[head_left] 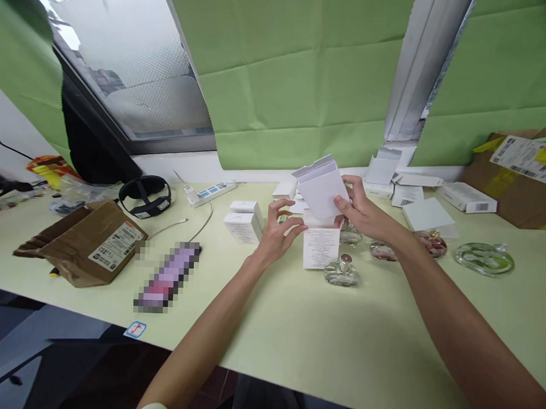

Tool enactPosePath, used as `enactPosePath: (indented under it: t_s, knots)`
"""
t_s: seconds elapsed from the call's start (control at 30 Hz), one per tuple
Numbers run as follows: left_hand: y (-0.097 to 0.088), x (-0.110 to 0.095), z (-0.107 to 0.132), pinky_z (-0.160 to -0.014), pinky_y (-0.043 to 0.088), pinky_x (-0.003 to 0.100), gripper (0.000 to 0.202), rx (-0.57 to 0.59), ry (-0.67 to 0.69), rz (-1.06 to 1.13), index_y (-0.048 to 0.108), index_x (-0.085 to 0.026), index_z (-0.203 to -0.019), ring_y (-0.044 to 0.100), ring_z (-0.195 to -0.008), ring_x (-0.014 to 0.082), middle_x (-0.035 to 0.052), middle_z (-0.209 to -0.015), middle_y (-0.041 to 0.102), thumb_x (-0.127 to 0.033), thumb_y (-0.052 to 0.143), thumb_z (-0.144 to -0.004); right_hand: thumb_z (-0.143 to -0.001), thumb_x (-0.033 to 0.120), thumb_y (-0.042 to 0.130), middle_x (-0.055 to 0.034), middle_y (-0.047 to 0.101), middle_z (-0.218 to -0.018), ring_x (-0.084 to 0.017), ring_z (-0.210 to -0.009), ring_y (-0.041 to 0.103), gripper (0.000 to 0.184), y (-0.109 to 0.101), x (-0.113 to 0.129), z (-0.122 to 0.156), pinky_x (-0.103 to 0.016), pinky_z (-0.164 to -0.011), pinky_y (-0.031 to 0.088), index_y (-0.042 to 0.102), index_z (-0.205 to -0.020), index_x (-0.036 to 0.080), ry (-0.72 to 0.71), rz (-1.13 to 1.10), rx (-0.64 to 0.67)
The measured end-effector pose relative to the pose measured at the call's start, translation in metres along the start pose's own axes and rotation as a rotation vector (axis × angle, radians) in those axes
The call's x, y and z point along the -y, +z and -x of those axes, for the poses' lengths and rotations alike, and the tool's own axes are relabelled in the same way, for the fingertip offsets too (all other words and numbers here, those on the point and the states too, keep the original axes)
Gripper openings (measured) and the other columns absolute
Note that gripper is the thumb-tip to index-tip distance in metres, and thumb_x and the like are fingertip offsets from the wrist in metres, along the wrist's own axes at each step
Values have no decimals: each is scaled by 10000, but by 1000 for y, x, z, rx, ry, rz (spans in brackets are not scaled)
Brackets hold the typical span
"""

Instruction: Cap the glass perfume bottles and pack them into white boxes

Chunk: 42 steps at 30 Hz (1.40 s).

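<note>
My right hand point(360, 207) is closed on a folded white cardboard piece point(321, 185), its thumb pressed against the front face. Below it is an open white box point(320, 249) with printed text on the side facing me. My left hand point(278, 231) is at the upper left edge of this box, the thumb touching it and the other fingers curled; part of its grip is hard to see. Just right of the box sits a clear glass perfume bottle point(342, 272) with a round cap. Another glass bottle point(350, 234) is partly hidden behind, below my right hand.
Further right are pinkish bottles point(383, 251) and a green one point(483, 258). White boxes point(243, 224) stand left of my hands; several more point(407, 194) lie by the wall. A cardboard carton point(520, 183), brown package point(81, 242), phone point(169, 278) and power strip point(215, 193) occupy the sides.
</note>
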<state>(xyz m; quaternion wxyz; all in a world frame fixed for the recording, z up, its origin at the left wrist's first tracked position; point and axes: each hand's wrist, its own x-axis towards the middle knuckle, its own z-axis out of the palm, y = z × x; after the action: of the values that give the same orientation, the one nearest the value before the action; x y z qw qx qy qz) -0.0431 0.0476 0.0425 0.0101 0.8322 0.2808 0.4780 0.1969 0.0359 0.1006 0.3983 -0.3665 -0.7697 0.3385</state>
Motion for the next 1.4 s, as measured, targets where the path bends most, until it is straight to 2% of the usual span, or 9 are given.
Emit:
enactPosePath:
  t_s: [0.17,0.27,0.4,0.53,0.63,0.83,1.07,1.3,1.4]
  knots:
    - [6,-3,6,-941,528,411,413,223,-326,342,422,-260,-1197,525,-1183,214,109,-1350,379,-368,643,-866,-939,594,380,-57,539,-1132,-146,-638,610,413,-1,5,1,-330,-542,560,235,-1219,327,58,-18,20]
    - [12,-5,10,-869,548,368,449,248,-417,489,340,-261,-1161,623,-973,142,91,-1308,446,-356,658,-858,-935,605,377,-65,539,-1135,-150,-637,623,417,-3,8,2,-341,-542,573,238,-1211,324,101,-51,39]
    - [15,-5,13,-819,545,352,384,266,-390,465,367,-241,-1084,641,-896,145,50,-1129,552,-349,659,-859,-951,593,349,-75,550,-1137,-158,-668,629,391,0,13,3,-345,-583,566,238,-1198,311,66,-34,38]
    - [14,-4,13,-914,520,384,366,209,-264,342,432,-254,-1194,586,-1039,183,79,-1207,524,-319,624,-889,-960,554,377,-96,481,-1262,-204,-929,612,357,4,17,2,-350,-697,563,262,-1178,296,-28,1,3]
    - [13,-4,12,-907,528,386,384,225,-211,278,429,-273,-1273,524,-1140,214,99,-1247,501,-312,574,-919,-958,531,409,-92,448,-1301,-235,-1116,546,330,3,17,2,-361,-814,541,304,-1156,289,-75,2,24]
    - [13,-5,12,-896,547,400,369,270,-276,314,437,-242,-1226,555,-1095,209,101,-1214,515,-334,593,-904,-933,546,457,-57,545,-1198,-226,-1026,600,327,1,18,4,-373,-804,547,369,-1132,302,7,-16,64]
    - [14,-6,12,-908,559,388,464,233,-415,419,398,-235,-1225,643,-1037,189,94,-1240,554,-324,665,-858,-842,521,618,-41,660,-1040,-270,-981,647,377,-1,20,5,-435,-815,562,443,-1090,297,98,18,120]
    - [16,-4,11,-900,574,388,497,179,-468,441,423,-224,-1183,679,-922,152,77,-1213,570,-331,725,-803,-864,448,597,-76,632,-1254,-299,-1030,653,480,-9,17,5,-466,-809,566,482,-1304,299,114,148,94]
    - [16,-5,10,-906,573,396,497,165,-471,446,428,-228,-1167,680,-895,146,59,-1168,586,-329,737,-790,-845,418,622,-90,659,-1227,-303,-974,672,510,-12,17,6,-474,-796,569,516,-1329,295,134,172,119]
